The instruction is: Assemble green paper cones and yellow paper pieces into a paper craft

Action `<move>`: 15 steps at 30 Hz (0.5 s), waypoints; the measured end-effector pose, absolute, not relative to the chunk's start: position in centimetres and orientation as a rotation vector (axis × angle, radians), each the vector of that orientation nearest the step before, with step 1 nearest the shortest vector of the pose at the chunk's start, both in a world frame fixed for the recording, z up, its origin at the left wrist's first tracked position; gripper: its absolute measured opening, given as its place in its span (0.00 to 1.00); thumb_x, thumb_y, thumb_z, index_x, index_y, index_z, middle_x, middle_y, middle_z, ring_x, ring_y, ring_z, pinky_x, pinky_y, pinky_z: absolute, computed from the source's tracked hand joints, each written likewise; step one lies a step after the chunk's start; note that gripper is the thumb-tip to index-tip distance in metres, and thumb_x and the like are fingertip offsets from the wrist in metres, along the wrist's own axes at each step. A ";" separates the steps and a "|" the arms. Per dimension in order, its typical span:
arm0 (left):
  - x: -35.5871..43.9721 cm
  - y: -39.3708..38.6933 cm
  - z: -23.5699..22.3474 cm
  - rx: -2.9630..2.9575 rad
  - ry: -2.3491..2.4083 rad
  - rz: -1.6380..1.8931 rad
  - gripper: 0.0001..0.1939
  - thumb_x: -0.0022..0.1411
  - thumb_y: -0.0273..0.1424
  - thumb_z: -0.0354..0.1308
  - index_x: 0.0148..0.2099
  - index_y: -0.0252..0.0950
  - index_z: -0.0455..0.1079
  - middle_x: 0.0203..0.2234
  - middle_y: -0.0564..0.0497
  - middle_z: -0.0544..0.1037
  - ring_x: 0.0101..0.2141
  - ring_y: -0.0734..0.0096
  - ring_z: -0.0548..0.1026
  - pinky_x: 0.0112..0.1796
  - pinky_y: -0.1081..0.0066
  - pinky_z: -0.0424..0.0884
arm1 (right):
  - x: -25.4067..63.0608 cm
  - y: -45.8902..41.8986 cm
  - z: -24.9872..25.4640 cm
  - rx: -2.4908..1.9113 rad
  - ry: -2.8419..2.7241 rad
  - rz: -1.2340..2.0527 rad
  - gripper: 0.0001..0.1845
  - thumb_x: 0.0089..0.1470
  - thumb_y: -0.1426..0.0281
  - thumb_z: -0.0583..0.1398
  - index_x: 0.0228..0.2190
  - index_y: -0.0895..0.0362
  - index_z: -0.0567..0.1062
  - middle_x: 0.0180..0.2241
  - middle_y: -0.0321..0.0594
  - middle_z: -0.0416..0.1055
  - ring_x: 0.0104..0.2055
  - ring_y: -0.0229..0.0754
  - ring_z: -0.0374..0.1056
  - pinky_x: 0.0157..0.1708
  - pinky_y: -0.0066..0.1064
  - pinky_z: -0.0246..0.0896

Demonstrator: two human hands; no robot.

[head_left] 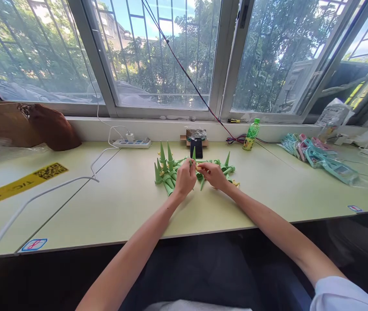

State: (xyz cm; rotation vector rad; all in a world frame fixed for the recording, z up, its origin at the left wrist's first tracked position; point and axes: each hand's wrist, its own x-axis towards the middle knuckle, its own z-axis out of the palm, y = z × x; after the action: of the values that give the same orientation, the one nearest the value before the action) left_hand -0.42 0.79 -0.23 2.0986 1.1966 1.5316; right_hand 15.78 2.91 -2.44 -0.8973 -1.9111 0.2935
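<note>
My left hand [186, 177] is closed, its fingertips pinching a green cone-shaped piece [194, 153] that points upward. Close beside it, my right hand [214, 175] is pinched around a small yellow piece [198, 167] against the cone's lower part; its exact shape is too small to make out. To the left is a cluster of green cones [167, 172], some upright and some lying down, with yellow bits among them. More green cones [227, 166] lie behind and right of my right hand, with yellow pieces [235, 183] at their edge.
Behind the green pieces are a dark phone [196, 149] and a small cardboard box [184, 139]. A green-capped bottle [251, 134] stands to the right, near bagged pastel items [316, 155]. A power strip [132, 143], white cable [51, 190] and brown bag [52, 127] are left.
</note>
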 end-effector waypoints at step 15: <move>-0.5 1.0 -0.3 2.107 1.216 1.520 0.08 0.72 0.31 0.47 0.38 0.39 0.64 0.26 0.52 0.74 0.24 0.69 0.71 0.30 0.70 0.63 | 15.4 2.4 -2.3 -0.920 -1.947 0.320 0.13 0.63 0.61 0.59 0.40 0.57 0.78 0.30 0.40 0.77 0.27 0.39 0.66 0.31 0.30 0.61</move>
State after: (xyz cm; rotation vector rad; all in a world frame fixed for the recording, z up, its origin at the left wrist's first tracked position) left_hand -0.49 0.96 -0.35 2.1068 1.2162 1.5205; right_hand 15.45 2.43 -2.26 -0.9197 -1.9475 0.3198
